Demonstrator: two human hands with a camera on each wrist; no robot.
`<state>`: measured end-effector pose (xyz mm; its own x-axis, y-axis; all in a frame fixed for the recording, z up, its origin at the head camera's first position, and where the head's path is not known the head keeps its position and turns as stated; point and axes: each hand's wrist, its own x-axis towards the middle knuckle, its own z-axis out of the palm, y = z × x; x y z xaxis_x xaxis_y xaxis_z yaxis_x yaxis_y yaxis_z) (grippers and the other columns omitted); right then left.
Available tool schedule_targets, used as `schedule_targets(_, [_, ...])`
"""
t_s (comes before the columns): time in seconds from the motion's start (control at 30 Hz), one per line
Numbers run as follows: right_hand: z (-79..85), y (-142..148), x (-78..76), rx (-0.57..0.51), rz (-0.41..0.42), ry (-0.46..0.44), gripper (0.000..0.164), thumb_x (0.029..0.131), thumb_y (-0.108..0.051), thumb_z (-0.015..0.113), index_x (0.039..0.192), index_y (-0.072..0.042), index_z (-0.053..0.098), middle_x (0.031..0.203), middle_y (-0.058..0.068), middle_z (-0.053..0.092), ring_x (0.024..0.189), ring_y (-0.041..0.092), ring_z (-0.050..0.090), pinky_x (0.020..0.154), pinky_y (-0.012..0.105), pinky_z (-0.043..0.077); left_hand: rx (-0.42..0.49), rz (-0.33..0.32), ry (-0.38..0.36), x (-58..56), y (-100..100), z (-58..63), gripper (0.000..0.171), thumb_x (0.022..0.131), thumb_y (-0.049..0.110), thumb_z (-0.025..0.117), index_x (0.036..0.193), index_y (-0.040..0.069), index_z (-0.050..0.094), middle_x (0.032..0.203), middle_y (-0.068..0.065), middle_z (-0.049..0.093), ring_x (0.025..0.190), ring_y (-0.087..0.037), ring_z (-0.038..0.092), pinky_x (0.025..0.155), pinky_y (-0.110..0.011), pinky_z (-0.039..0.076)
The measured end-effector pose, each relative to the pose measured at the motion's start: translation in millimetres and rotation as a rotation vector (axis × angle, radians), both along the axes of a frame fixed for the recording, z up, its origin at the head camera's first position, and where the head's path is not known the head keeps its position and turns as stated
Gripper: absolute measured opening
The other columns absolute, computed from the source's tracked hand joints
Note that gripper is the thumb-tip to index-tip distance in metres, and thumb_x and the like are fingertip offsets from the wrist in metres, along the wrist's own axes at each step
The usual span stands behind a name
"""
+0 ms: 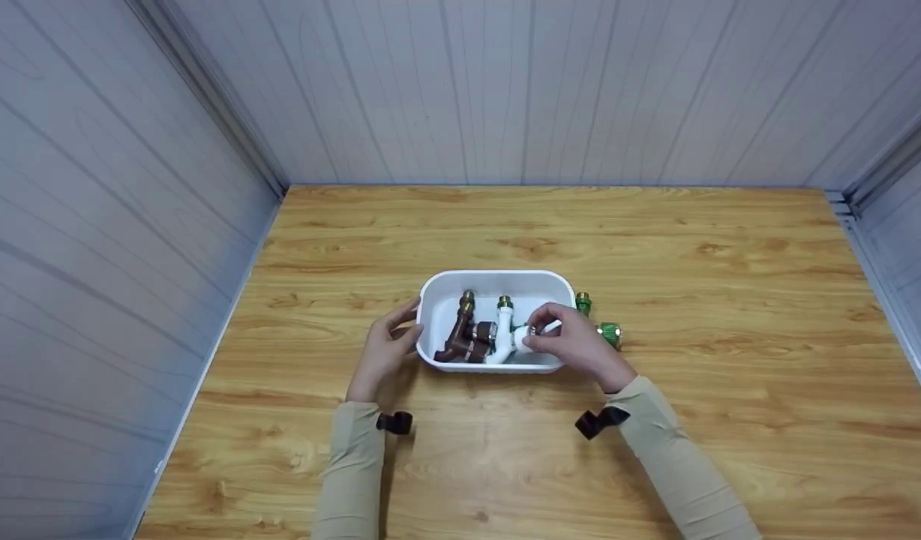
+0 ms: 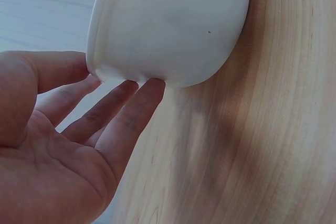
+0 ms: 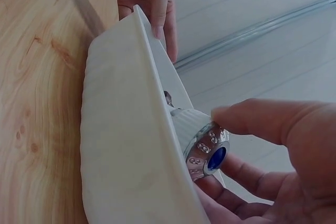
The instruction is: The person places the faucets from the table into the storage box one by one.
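A white tub (image 1: 495,368) stands on the table, and my left hand (image 1: 388,345) rests its fingertips against its left end. In the left wrist view the extended fingers (image 2: 128,121) touch the outer wall, with the thumb at the rim. At the tub's right side, my right hand (image 1: 577,346) pinches the ribbed knob of a white pipe valve (image 1: 503,330). The knob (image 3: 197,135) has a chrome ring and a blue centre. The valve lies in the tub, its brass-threaded end toward the far wall. Beside it lie brown pipe valves (image 1: 458,341), partly overlapping.
A green pipe valve (image 1: 609,332) with a brass-threaded end lies on the wood-grain table (image 1: 730,300), just right of the tub and partly behind my right hand. Something green shows under the white valve. Pale panelled walls (image 1: 490,90) stand at the back and sides.
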<state>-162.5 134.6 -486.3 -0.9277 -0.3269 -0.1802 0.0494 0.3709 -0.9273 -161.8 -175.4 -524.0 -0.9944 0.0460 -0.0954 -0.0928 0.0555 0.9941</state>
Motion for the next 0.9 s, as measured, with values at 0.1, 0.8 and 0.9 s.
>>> schedule_targets(0.1, [-0.2, 0.4, -0.5, -0.040, 0.001, -0.022, 0.023, 0.086, -0.012, 0.070, 0.104, 0.000, 0.061, 0.097, 0.012, 0.060, 0.080, 0.020, 0.063, 0.071, 0.030, 0.055, 0.006, 0.001, 0.000, -0.1, 0.1, -0.7, 0.046, 0.092, -0.005, 0.057, 0.137, 0.000, 0.050, 0.125, -0.028, 0.054, 0.104, -0.045, 0.058, 0.081, -0.045, 0.057])
schedule_targets(0.8, [10.5, 9.4, -0.8, -0.301, -0.050, -0.263, 0.039, 0.101, -0.021, 0.043, 0.114, 0.015, 0.050, 0.114, 0.026, 0.053, 0.103, 0.037, 0.060, 0.091, 0.046, 0.052, -0.024, 0.000, 0.021, 0.7, -0.1, 1.8, 0.046, 0.091, -0.008, 0.056, 0.136, -0.001, 0.050, 0.124, -0.030, 0.054, 0.104, -0.045, 0.059, 0.076, -0.039, 0.058])
schedule_targets(0.9, [9.6, 11.0, -1.0, -0.289, -0.051, -0.268, 0.039, 0.101, -0.021, 0.043, 0.115, 0.015, 0.051, 0.114, 0.025, 0.053, 0.104, 0.036, 0.060, 0.091, 0.044, 0.052, -0.015, 0.002, 0.011, 0.3, 0.7, 1.8, 0.047, 0.091, -0.007, 0.056, 0.137, -0.001, 0.050, 0.125, -0.029, 0.054, 0.104, -0.044, 0.059, 0.078, -0.040, 0.058])
